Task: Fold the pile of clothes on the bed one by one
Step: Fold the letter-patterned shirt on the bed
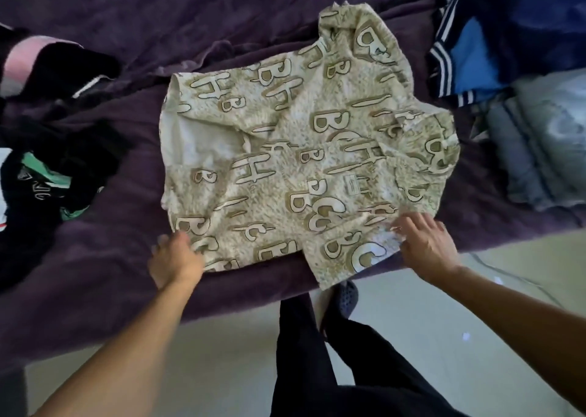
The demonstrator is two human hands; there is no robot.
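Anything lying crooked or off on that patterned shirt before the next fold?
Yes. The patterned shirt lies skewed on the purple blanket: its near corner hangs over the bed edge, its far sleeve is bunched, and the left side is flipped, showing the plain inside.

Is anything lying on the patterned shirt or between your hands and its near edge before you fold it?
Nothing visible. The left hand and right hand rest at the near edge of the patterned shirt, whose top is bare. The dark clothes and blue clothes lie off to either side.
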